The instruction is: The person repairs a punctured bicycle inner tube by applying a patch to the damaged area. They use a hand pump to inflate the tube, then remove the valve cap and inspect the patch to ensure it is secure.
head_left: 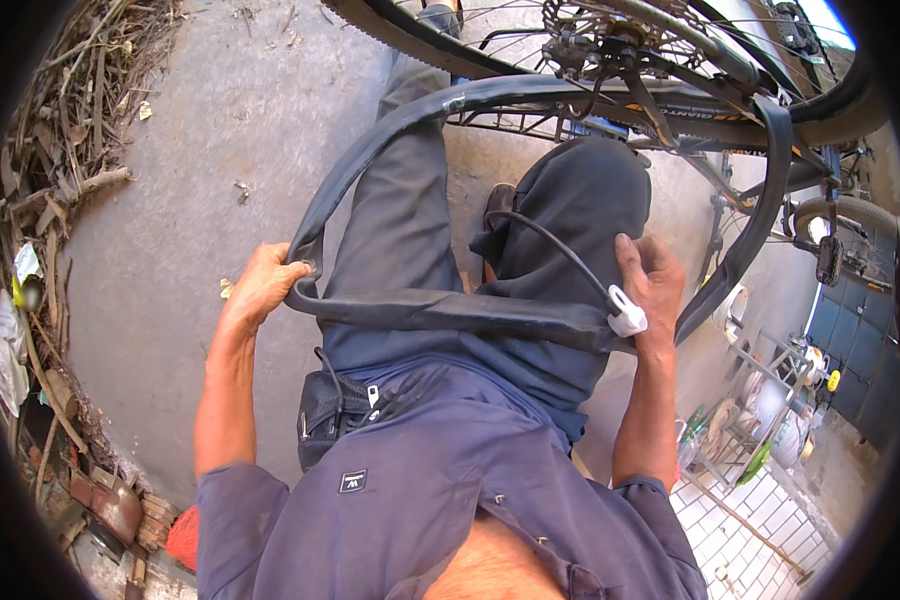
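Observation:
A black inner tube (pixel 450 312) forms a large loop from the bicycle across my legs. My left hand (pixel 274 282) pinches the loop at its left bend. A white pump head (pixel 627 316) on a thin black hose (pixel 560 246) sits at the tube’s lower right, just in front of my right wrist. My right hand (pixel 649 270) is beside it, thumb raised against my dark trouser knee (pixel 580 190) and other fingers curled; what they hold, if anything, is hidden.
A bicycle (pixel 670 70) lies across the top, its wheel over the loop. Sticks and debris (pixel 45 190) line the left edge. A metal rack with basins (pixel 760 400) stands at right, near white tiles (pixel 750 530) and another wheel (pixel 850 220).

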Available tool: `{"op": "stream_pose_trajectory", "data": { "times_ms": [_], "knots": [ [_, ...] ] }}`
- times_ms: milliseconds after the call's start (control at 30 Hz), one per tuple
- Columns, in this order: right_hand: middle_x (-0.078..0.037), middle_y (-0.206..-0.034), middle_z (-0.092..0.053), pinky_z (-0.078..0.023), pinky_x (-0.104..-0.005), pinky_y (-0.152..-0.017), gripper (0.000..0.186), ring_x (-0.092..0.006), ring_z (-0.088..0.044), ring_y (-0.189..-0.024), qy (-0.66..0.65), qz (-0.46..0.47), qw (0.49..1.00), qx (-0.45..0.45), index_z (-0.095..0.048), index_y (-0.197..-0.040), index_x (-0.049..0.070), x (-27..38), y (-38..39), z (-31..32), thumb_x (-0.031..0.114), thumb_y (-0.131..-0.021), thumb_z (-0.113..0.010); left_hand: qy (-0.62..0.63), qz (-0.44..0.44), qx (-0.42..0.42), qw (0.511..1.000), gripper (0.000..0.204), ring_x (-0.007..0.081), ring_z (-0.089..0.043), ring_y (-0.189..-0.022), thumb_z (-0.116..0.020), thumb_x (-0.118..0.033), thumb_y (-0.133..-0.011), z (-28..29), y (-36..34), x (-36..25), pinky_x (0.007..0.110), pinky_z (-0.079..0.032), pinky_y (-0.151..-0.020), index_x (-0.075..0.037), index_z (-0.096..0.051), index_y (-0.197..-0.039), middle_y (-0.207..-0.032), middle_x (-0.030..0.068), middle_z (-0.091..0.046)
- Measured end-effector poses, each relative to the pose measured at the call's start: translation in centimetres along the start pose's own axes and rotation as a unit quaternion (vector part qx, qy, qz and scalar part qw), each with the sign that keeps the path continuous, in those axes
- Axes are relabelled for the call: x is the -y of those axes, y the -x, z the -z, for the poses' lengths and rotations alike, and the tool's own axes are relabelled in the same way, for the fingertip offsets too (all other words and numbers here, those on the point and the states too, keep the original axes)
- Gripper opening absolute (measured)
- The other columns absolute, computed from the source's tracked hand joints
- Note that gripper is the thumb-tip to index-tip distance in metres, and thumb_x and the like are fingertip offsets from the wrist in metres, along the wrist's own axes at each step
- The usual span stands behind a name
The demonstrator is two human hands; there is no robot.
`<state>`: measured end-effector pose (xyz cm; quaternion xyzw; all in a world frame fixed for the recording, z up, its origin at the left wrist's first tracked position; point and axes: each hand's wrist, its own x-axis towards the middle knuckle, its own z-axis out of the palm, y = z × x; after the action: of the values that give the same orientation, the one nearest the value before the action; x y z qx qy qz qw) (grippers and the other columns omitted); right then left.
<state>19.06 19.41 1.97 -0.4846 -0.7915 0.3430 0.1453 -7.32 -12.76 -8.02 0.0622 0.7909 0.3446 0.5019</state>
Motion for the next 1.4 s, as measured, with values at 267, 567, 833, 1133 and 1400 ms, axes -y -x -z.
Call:
{"op": "stream_pose_trajectory", "data": {
  "times_ms": [267, 567, 833, 1133, 1400],
  "knots": [
    [-0.006, -0.069, -0.059, -0.042, -0.0279, -0.057, 0.02, -0.0124, -0.051, -0.062, 0.092, 0.091, 0.991, -0.041, -0.059, -0.078, 0.002, 2.0, -1.8, -0.6, 0.017, -0.079, -0.073, -0.048, 0.027, -0.046, 0.997, 0.02, 0.014, -0.055, -0.064, -0.063, -0.015, -0.077, -0.4, -1.8, 0.9, 0.033, -0.043, -0.059, 0.003, -0.062, -0.086, -0.068, 0.0058, -0.058],
    [-0.016, -0.125, -0.05, -0.038, -0.0423, -0.097, 0.055, -0.0362, -0.045, -0.115, 0.145, 0.248, 0.957, -0.034, -0.052, -0.124, 0.003, 1.0, -4.3, -2.3, 0.023, -0.076, -0.072, -0.233, -0.01, -0.12, 0.965, 0.033, 0.0285, -0.063, -0.079, -0.066, -0.021, -0.076, -1.2, -4.0, -1.6, 0.039, -0.047, -0.07, 0.004, -0.056, -0.096, -0.082, 0.0211, -0.063],
    [-0.017, -0.125, -0.05, -0.038, -0.0425, -0.097, 0.054, -0.0363, -0.045, -0.115, 0.079, 0.233, 0.968, -0.038, -0.055, -0.121, 0.001, -0.5, -4.7, -1.7, 0.024, -0.075, -0.072, -0.251, -0.066, -0.152, 0.954, 0.052, 0.0343, -0.061, -0.099, -0.068, -0.027, -0.077, -2.2, -6.8, -5.4, 0.04, -0.046, -0.084, 0.005, -0.053, -0.115, -0.102, 0.0261, -0.062],
    [-0.015, -0.123, -0.052, -0.039, -0.0424, -0.097, 0.052, -0.0357, -0.046, -0.114, 0.022, 0.233, 0.969, -0.075, -0.057, -0.117, 0.002, -2.1, -4.6, -0.9, 0.026, -0.073, -0.072, -0.32, -0.115, -0.198, 0.919, 0.025, 0.043, -0.057, -0.081, -0.063, -0.016, -0.077, -2.1, -9.5, -4.7, 0.045, -0.044, -0.071, 0.005, -0.053, -0.085, -0.083, 0.0282, -0.058],
    [-0.014, -0.122, -0.053, -0.04, -0.0423, -0.096, 0.047, -0.0353, -0.048, -0.113, 0.006, 0.225, 0.971, -0.082, -0.057, -0.117, 0.002, -2.2, -4.2, -0.3, 0.023, -0.077, -0.069, -0.308, -0.134, -0.189, 0.923, 0.024, 0.0396, -0.061, -0.082, -0.063, -0.014, -0.079, -3.7, -7.8, -4.8, 0.043, -0.046, -0.072, 0.003, -0.06, -0.097, -0.085, 0.0257, -0.062]
  ]
}}
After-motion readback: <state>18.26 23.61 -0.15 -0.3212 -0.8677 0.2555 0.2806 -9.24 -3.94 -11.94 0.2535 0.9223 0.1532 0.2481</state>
